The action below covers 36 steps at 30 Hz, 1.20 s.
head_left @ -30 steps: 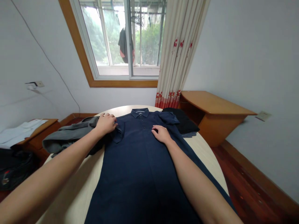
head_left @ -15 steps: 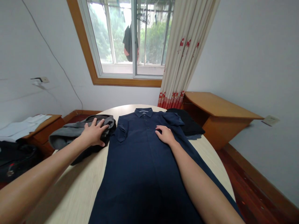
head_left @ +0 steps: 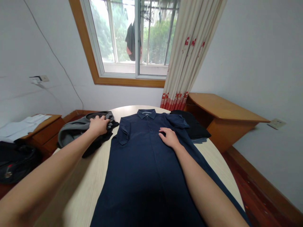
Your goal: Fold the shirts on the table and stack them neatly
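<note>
A navy short-sleeved shirt (head_left: 134, 164) lies spread face up on the table, its collar at the far end. Its left-hand sleeve is partly turned back. My right hand (head_left: 169, 137) rests palm down on the upper chest of the shirt, fingers extended and holding nothing. To the left, my left hand (head_left: 98, 124) is closed over a heap of grey and black clothes (head_left: 75, 130), its fingers curled into the grey garment. My palm hides part of the cloth it grips.
Folded dark clothes (head_left: 193, 126) are stacked at the table's far right, beside the shirt's sleeve. The pale round table (head_left: 93, 176) has a curved edge. A wooden desk (head_left: 227, 107) stands right, a cabinet with papers (head_left: 26, 126) and a black bag (head_left: 17, 160) left.
My left hand has gone from spread fingers to a closed grip, and the grey and black heap has shifted away and slightly right. My right hand stays on the shirt.
</note>
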Each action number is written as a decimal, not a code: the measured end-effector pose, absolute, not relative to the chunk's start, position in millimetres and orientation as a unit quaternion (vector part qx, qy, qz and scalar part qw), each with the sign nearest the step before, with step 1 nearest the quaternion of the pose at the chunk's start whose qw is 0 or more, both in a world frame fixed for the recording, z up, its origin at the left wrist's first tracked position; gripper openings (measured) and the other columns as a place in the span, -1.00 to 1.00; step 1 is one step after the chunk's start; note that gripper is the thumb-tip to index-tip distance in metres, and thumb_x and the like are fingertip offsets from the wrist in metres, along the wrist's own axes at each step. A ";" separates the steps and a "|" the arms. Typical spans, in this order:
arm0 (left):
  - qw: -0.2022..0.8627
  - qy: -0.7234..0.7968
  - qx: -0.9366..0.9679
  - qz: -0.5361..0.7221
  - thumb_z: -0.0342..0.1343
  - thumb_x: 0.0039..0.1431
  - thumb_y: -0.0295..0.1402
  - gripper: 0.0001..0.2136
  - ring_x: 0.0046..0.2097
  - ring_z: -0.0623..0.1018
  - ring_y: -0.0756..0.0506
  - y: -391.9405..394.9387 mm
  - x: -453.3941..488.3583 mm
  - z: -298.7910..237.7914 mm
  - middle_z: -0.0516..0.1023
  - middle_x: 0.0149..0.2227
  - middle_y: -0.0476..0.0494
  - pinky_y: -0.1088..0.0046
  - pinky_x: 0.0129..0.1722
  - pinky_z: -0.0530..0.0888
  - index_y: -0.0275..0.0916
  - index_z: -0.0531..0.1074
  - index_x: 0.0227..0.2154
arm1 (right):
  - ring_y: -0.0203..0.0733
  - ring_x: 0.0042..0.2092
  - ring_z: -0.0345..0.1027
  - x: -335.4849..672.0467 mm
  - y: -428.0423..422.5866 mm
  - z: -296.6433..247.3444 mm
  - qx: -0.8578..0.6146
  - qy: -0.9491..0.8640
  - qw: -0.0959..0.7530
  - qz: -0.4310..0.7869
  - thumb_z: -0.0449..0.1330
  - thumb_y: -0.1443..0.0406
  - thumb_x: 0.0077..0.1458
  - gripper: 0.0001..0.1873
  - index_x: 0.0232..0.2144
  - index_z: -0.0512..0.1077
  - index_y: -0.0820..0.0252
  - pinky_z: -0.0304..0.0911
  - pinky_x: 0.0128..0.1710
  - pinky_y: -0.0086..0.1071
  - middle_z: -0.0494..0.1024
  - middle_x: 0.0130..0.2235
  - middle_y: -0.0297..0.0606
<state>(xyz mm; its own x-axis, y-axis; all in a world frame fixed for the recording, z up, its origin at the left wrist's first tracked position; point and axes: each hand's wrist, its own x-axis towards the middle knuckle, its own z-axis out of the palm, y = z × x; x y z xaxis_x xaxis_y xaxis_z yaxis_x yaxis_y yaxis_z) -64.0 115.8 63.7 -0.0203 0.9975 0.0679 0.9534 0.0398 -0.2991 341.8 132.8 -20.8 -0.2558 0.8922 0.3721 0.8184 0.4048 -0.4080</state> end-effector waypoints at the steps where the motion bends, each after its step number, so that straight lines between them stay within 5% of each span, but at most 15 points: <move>1: 0.132 -0.717 -0.679 0.090 0.17 0.06 -0.18 -0.42 0.12 0.33 -0.50 119.5 -61.6 64.1 0.34 0.21 -0.46 -0.14 -0.01 0.34 -0.11 0.40 0.20 | -0.06 0.16 0.39 341.8 132.8 -20.6 -0.542 -0.790 0.280 0.066 0.18 0.25 0.21 -0.78 -0.14 0.57 0.08 0.22 0.23 -0.10 0.57 0.10 -0.21; 11: 0.135 -0.760 -0.630 0.085 0.14 0.12 -0.25 -0.51 0.15 0.33 -0.53 135.6 -52.1 64.5 0.33 0.21 -0.56 -0.23 0.00 0.31 -0.28 0.46 0.12 | -0.06 0.17 0.39 340.4 129.0 -16.9 -0.542 -0.789 0.282 0.069 0.18 0.26 0.21 -0.78 -0.14 0.58 0.10 0.22 0.23 -0.12 0.56 0.11 -0.19; 15: 0.209 -0.710 -0.667 0.086 0.13 0.14 -0.25 -0.59 0.30 0.17 -0.54 137.9 -36.5 66.0 0.28 0.30 -0.50 -0.40 0.18 -0.03 -0.23 0.53 0.04 | -0.05 0.17 0.38 339.5 128.8 -16.3 -0.546 -0.787 0.280 0.069 0.18 0.26 0.21 -0.78 -0.13 0.57 0.12 0.21 0.21 -0.12 0.56 0.11 -0.18; 17: 0.196 -0.682 -0.702 0.065 0.09 0.18 -0.26 -0.65 0.31 0.21 -0.47 143.4 -24.4 66.4 0.38 0.24 -0.45 -0.32 0.26 -0.17 -0.23 0.57 -0.02 | -0.04 0.18 0.37 339.0 129.1 -16.4 -0.549 -0.786 0.278 0.065 0.17 0.25 0.22 -0.77 -0.13 0.57 0.11 0.22 0.20 -0.10 0.55 0.12 -0.18; 20: 0.106 -0.704 -0.701 0.039 0.08 0.22 -0.28 -0.70 0.21 0.39 -0.40 159.4 -8.6 61.2 0.57 0.04 -0.47 -0.09 0.29 0.03 -0.31 0.61 -0.13 | -0.03 0.17 0.36 338.4 129.6 -16.7 -0.548 -0.787 0.276 0.065 0.17 0.25 0.22 -0.77 -0.12 0.57 0.12 0.22 0.18 -0.10 0.55 0.12 -0.17; 25: 0.013 -0.758 -0.652 0.022 0.24 0.11 -0.20 -0.68 -0.02 0.60 -0.36 194.9 -0.8 40.9 0.64 -0.12 -0.47 0.28 -0.04 0.48 -0.36 0.62 -0.19 | -0.05 0.16 0.36 337.8 128.9 -15.8 -0.553 -0.783 0.277 0.069 0.18 0.26 0.22 -0.78 -0.13 0.56 0.12 0.21 0.17 -0.12 0.55 0.11 -0.19; 30: -0.036 -0.793 -0.607 -0.030 0.32 0.01 -0.27 -0.69 -0.06 0.63 -0.33 219.1 -5.8 25.9 0.66 -0.18 -0.44 0.40 -0.17 0.52 -0.38 0.62 -0.21 | -0.04 0.18 0.35 337.1 127.6 -13.0 -0.550 -0.787 0.272 0.070 0.17 0.26 0.23 -0.77 -0.11 0.56 0.12 0.21 0.18 -0.11 0.54 0.13 -0.18; 36: -0.050 -0.796 -0.590 -0.128 0.22 0.09 -0.41 -0.78 0.02 0.61 -0.25 229.2 -16.9 18.5 0.66 -0.10 -0.37 0.45 -0.07 0.48 -0.33 0.61 -0.18 | -0.04 0.23 0.31 333.7 128.7 -13.3 -0.548 -0.793 0.259 0.068 0.16 0.22 0.24 -0.71 -0.04 0.54 0.14 0.12 0.25 -0.08 0.49 0.18 -0.14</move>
<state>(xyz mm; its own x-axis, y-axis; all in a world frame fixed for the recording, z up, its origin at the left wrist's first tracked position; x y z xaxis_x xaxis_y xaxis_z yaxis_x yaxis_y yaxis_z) -16.9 229.2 18.5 -0.2990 0.9516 0.0714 0.9258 0.2712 0.2632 333.7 128.7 -13.3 -0.2666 0.9035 0.3356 0.8331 0.3911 -0.3911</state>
